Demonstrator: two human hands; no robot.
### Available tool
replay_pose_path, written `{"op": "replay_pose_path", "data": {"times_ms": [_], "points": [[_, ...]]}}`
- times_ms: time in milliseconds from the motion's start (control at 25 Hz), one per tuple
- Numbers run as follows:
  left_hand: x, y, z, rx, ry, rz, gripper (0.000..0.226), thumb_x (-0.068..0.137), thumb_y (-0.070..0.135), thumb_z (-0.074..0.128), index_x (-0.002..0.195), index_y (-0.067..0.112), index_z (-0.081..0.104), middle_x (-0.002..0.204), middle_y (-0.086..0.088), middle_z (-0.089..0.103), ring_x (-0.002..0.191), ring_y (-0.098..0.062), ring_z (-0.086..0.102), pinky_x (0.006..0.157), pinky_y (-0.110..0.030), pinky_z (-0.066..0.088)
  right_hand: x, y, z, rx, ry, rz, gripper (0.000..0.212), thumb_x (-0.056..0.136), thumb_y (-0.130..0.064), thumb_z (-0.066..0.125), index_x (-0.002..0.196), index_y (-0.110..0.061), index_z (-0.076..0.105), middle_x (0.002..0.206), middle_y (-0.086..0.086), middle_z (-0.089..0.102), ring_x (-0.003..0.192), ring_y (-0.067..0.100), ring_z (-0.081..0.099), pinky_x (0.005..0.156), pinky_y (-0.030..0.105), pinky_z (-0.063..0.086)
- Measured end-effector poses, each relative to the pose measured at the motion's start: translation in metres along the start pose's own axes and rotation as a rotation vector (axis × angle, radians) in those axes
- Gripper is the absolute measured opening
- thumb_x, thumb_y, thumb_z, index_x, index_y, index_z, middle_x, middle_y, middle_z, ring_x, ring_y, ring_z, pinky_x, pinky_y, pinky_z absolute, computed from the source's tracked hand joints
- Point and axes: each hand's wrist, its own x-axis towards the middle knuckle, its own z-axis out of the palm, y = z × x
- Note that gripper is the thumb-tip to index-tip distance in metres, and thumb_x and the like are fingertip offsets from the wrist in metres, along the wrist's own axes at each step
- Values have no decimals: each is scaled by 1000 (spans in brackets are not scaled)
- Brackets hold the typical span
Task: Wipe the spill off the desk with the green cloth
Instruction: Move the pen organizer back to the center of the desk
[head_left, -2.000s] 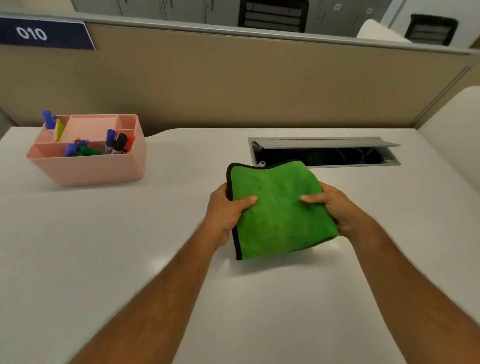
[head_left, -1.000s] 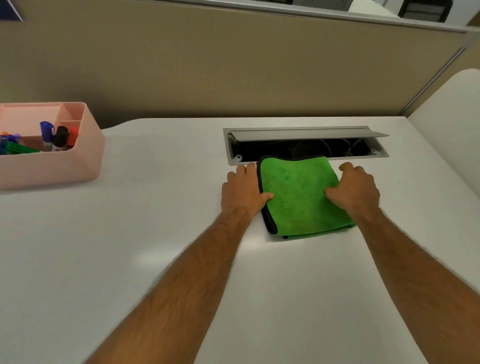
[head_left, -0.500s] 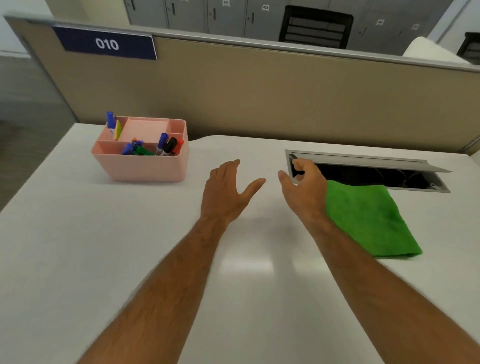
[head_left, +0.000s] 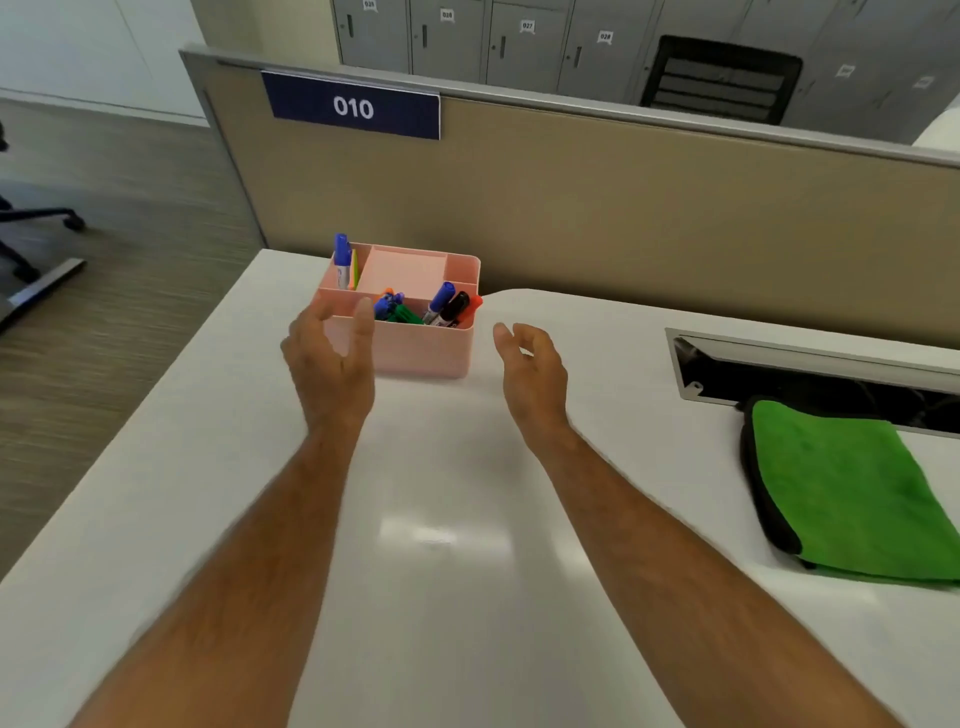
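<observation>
Fingers (head_left: 363, 317) spread, holding nothing

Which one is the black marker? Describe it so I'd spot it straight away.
Find the pink organizer at the desk's far edge, below the navy 010 sign. In its front right compartment three markers lean together; the black marker is the middle one, between a blue-capped marker and an orange-red marker.

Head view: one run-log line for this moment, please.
left hand: open, empty | right hand: open, empty | both flank pink organizer | green cloth: folded on desk, untouched | spill: none visible
</observation>
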Motion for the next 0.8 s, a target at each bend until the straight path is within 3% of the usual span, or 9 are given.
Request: {"op": "replay_pose_path", "data": {"times_ms": [80, 160, 240, 320, 400, 520, 640, 720, 800], "points": [[17, -14, -12, -19, 33, -106, 69, 92, 63, 47, 138, 11, 53, 140, -9, 56, 130, -25, 46, 96, -10, 31, 2, -3, 17, 59, -89, 67, 56, 98, -55, 42, 143, -22, 44, 142, -6, 52, 130, 18, 47, 102, 32, 38], [29, -22, -15, -79, 13, -220, 75, 92, 67, 42, 146, 16, 45, 149, -3, 47, 138, -20, 41, 103, -20, 33, 4, -2, 27, 142, -167, 91, 48, 102, -55, 30, 138, -28, 43, 113, -22, 55, 111, 9, 52, 94, 25, 39], [36, -25, -11, -177, -61, -319, 72, 96, 67, 33, 151, 21, 38, 147, 7, 45, 133, -11, 43, 92, -10, 36, 5, -2, 36, 211, -246, 79, 31, 103, -54, 22, 121, -40, 44, 95, -30, 49, 93, 1, 53, 79, 13, 42], [38, -26, -5, -222, -141, -380, 69, 97, 67, 24, 151, 26, 38, 138, 12, 49, 119, -6, 49, 78, -8, 37, 6, 0, 44, 272, -297, 34, 31, 102, -56, 19, 108, -47, 48, 98, -27, 57, 92, -3, 58, 72, 8, 45], [38, -29, 1, -218, -152, -392, 70, 95, 69, 21, 149, 30, 41, 135, 8, 56, 110, -7, 56, 76, -14, 43, 10, 5, 50, 294, -295, -11, 34, 98, -63, 21, 110, -51, 50, 107, -17, 63, 100, 3, 60, 80, 15, 47], [37, -30, 9, -213, -100, -421, 65, 96, 67, 24, 147, 31, 42, 134, 5, 58, 109, -9, 58, 75, -16, 46, 11, 7, 53, 272, -299, -28, 74, 79, -86, 30, 134, -40, 50, 126, -2, 64, 118, 15, 58, 102, 34, 47], [33, -23, 13, -187, -108, -398, 63, 97, 66, 26, 146, 30, 43, 133, 5, 57, 112, -10, 56, 77, -16, 45, 10, 5, 49, 256, -287, -23, 107, 59, -100, 33, 147, -39, 37, 145, -2, 52, 135, 18, 45, 115, 49, 34], [27, -13, 19, -176, -141, -379, 61, 98, 64, 27, 144, 29, 44, 127, 7, 57, 107, -9, 57, 75, -15, 45, 11, 8, 39, 277, -249, -18, 109, 55, -101, 35, 145, -39, 39, 144, -1, 52, 136, 20, 44, 115, 52, 33], [19, 0, 28, -170, -183, -347, 58, 99, 63, 27, 141, 28, 47, 118, 9, 58, 95, -6, 59, 67, -13, 43, 12, 9, 21, 320, -196, -18, 97, 60, -98, 38, 135, -37, 51, 133, 1, 61, 125, 19, 55, 108, 46, 43]]}}
